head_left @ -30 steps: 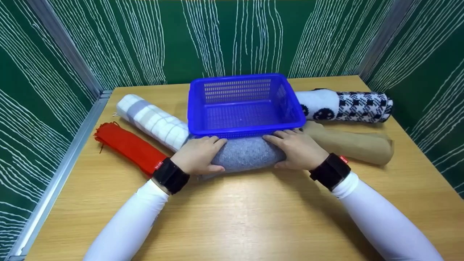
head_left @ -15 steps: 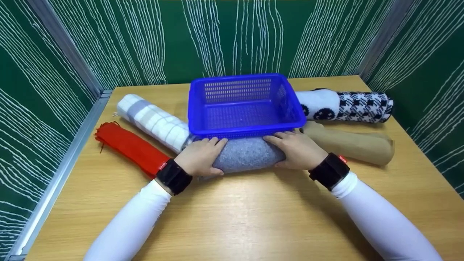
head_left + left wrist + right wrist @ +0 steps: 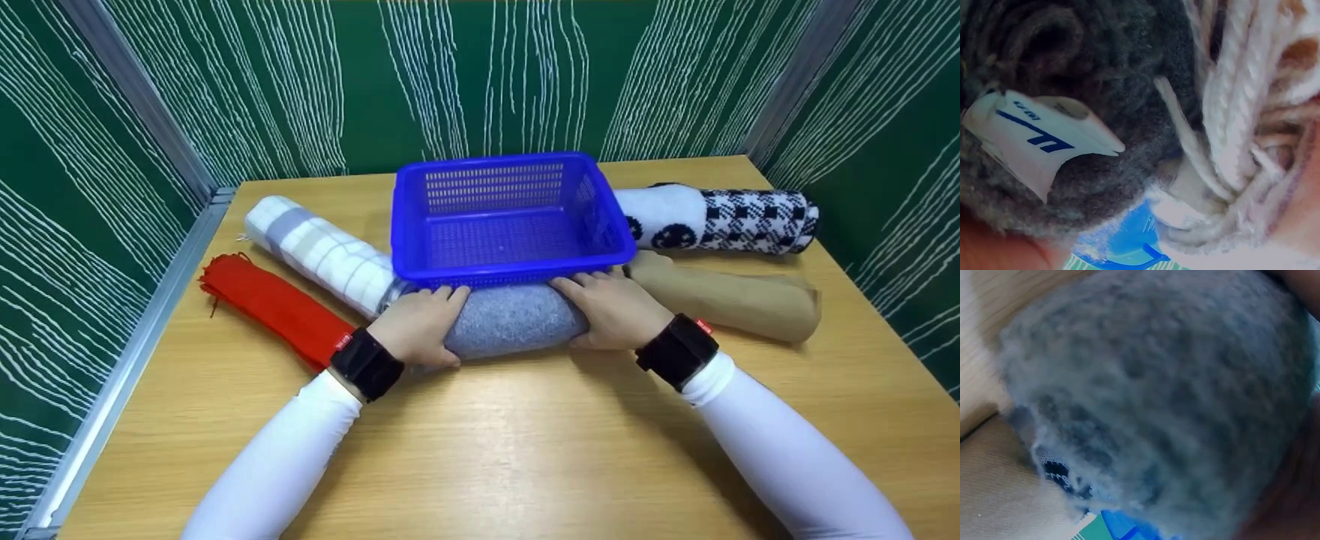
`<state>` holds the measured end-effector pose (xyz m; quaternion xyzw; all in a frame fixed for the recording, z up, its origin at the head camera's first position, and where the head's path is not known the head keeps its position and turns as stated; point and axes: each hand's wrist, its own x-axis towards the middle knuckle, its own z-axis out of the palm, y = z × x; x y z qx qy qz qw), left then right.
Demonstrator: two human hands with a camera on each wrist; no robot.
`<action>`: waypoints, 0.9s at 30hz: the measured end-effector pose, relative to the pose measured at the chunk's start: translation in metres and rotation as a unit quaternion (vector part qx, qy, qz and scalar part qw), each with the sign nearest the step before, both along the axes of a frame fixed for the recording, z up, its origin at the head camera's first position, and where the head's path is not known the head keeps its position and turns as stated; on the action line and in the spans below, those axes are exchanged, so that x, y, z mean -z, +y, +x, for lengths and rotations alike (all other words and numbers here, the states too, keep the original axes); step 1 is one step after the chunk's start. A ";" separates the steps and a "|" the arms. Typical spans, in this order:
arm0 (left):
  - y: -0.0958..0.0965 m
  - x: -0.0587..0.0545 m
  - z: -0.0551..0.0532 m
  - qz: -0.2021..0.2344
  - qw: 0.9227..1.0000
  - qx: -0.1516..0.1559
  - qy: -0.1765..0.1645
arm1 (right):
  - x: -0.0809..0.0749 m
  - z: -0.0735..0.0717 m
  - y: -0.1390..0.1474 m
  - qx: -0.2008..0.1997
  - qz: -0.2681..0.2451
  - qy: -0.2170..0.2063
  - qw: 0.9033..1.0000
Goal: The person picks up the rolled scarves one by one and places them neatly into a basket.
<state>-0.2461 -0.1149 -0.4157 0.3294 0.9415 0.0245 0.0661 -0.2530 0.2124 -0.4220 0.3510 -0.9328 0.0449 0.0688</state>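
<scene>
A rolled grey fuzzy scarf (image 3: 517,319) lies across the middle, along the front of a blue plastic basket (image 3: 513,264). My left hand (image 3: 420,326) grips its left end and my right hand (image 3: 619,311) its right end, thumbs on the near side, fingers over the top and far side. In the left wrist view the roll's spiral end shows a white label (image 3: 1044,135), beside white fringe (image 3: 1235,101). The right wrist view is filled by the scarf's other end, blurred. Both ends are partly hidden by my hands in the head view.
Left of the basket lie a white plaid roll (image 3: 322,251) and a red fringed roll (image 3: 274,311). To its right are a black-and-white patterned roll (image 3: 750,220) and a tan roll (image 3: 735,304). Green walls (image 3: 375,82) enclose the wooden table (image 3: 487,450).
My left wrist has shifted slightly to the right, the hand still on the scarf's left end. My right hand, the scarf and the basket stay nearly in place.
</scene>
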 end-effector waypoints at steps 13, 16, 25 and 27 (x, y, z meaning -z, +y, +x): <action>0.000 0.001 -0.001 -0.015 1.000 -0.009 -0.017 | 0.005 -0.005 0.003 -0.006 0.009 0.003 1.000; 0.001 0.001 -0.001 -0.012 1.000 -0.009 -0.013 | 0.004 -0.007 0.004 -0.005 0.010 0.002 1.000; 0.000 0.001 -0.002 0.012 1.000 0.002 -0.002 | 0.004 -0.002 0.003 -0.004 0.008 -0.013 1.000; -0.001 0.001 -0.001 0.018 1.000 0.006 0.005 | 0.003 0.000 0.004 -0.009 0.004 -0.008 1.000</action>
